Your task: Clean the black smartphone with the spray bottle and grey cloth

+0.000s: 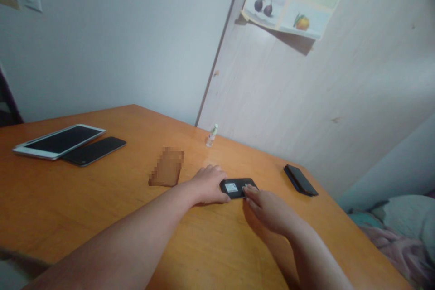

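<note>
Our left hand (209, 184) pinches the small black device (238, 187); our right hand (268, 210) rests open-fingered on its near edge. Uneven pressure could skid it across the desk (102, 208).

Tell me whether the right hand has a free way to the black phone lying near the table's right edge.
Probably yes. The right hand rests on the small black device, and only bare table lies between it and the black phone.

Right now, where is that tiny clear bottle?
In the head view the small clear bottle stands upright near the table's far edge, by the wooden door, beyond the left hand.
</note>
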Demonstrator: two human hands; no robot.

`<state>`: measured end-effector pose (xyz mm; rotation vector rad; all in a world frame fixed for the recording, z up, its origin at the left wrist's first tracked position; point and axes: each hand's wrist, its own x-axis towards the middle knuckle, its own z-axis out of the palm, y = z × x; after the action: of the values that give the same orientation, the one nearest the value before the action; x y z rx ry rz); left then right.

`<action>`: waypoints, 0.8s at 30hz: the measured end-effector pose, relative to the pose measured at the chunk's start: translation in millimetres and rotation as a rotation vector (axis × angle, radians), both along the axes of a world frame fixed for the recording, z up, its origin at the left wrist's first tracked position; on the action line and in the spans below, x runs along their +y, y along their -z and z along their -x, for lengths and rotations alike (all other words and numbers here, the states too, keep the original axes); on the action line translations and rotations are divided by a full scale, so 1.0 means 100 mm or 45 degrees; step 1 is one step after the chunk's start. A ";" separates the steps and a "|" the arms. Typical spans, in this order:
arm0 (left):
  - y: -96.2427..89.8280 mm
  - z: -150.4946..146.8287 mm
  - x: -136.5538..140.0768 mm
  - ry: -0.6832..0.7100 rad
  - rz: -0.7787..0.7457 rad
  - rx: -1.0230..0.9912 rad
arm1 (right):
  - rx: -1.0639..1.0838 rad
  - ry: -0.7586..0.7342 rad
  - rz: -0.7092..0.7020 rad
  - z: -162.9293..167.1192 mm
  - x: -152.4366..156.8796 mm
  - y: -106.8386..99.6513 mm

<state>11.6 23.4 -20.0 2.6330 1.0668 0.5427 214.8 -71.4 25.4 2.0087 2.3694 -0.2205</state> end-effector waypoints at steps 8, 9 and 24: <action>-0.02 0.00 -0.01 0.002 0.016 0.019 | 0.106 0.015 0.064 -0.05 -0.01 -0.09; -0.02 0.00 -0.01 0.003 0.018 0.020 | 0.062 0.091 0.055 -0.10 0.01 -0.09; -0.03 0.00 -0.01 -0.012 0.023 0.035 | -0.054 0.239 -0.040 -0.16 0.09 -0.01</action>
<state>11.7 22.6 -16.9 2.6287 1.0870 0.4981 230.9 -62.7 26.3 2.2271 2.1735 -0.1443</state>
